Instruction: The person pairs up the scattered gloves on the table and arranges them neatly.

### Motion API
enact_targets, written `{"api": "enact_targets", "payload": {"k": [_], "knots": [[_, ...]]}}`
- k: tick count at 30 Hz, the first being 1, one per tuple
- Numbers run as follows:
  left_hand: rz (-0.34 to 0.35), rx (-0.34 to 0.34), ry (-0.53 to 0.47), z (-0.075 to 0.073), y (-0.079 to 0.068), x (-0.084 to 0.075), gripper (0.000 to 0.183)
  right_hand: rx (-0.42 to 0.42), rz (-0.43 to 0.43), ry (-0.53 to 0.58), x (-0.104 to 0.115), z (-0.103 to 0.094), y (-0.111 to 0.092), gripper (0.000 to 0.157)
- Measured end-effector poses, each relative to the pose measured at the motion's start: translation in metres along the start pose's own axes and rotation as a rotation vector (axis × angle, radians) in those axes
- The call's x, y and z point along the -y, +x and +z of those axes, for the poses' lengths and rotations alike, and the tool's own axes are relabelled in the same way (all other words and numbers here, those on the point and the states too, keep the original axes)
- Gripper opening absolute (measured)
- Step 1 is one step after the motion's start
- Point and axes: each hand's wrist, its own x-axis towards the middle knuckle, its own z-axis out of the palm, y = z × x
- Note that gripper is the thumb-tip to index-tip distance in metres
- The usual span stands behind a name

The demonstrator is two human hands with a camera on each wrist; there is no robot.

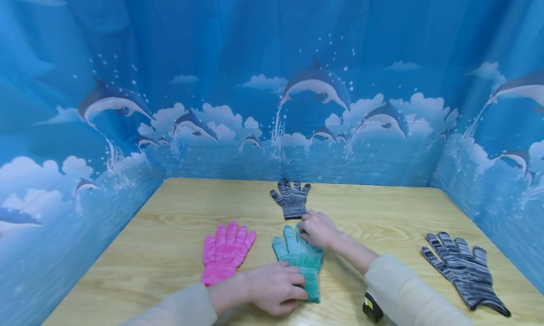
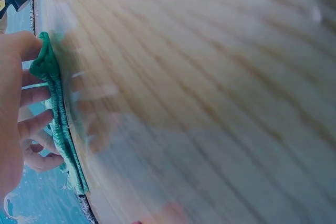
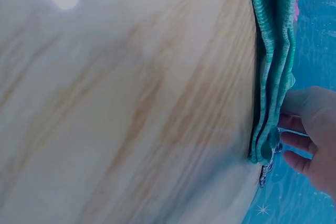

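Note:
A green knit glove (image 1: pixel 309 264) lies on the table with its fingers pointing away from me, lighter toward the fingertips. Its layered edge shows in both wrist views. My left hand (image 1: pixel 276 288) is at the cuff, fingertips on the knit; in the left wrist view the thumb touches the bunched cuff (image 2: pixel 44 66). At the far end, my right hand (image 1: pixel 319 229) touches the glove's finger part and covers some of it. The right wrist view has those fingers (image 3: pixel 298 141) loosely bent against the glove's edge.
A pink glove (image 1: pixel 225 250) lies left of the green one, partly behind my left forearm. One black-and-grey striped glove (image 1: pixel 293 201) lies at the back of the wooden table (image 1: pixel 170 241), another striped glove (image 1: pixel 463 267) at the right. A blue dolphin-print curtain (image 1: pixel 255 80) surrounds the table.

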Motion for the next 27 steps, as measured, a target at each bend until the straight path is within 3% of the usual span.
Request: {"api": "enact_targets", "payload": {"k": [4,11,19,27], "knots": [[0.004,-0.003,0.021,0.0,-0.001,0.0,0.023,-0.004,0.006,0.031,-0.001,0.001,0.002,0.005],[0.043,-0.027,0.079,0.004,-0.002,0.0,0.019,-0.1,-0.044,0.112,0.004,0.001,0.012,0.007],[0.047,-0.028,0.067,0.003,-0.002,-0.001,0.02,-0.041,0.061,0.168,0.007,0.006,0.023,0.01],[0.038,-0.021,0.043,0.004,-0.003,0.0,0.022,-0.105,-0.12,0.131,0.007,0.01,0.026,0.007]]}}
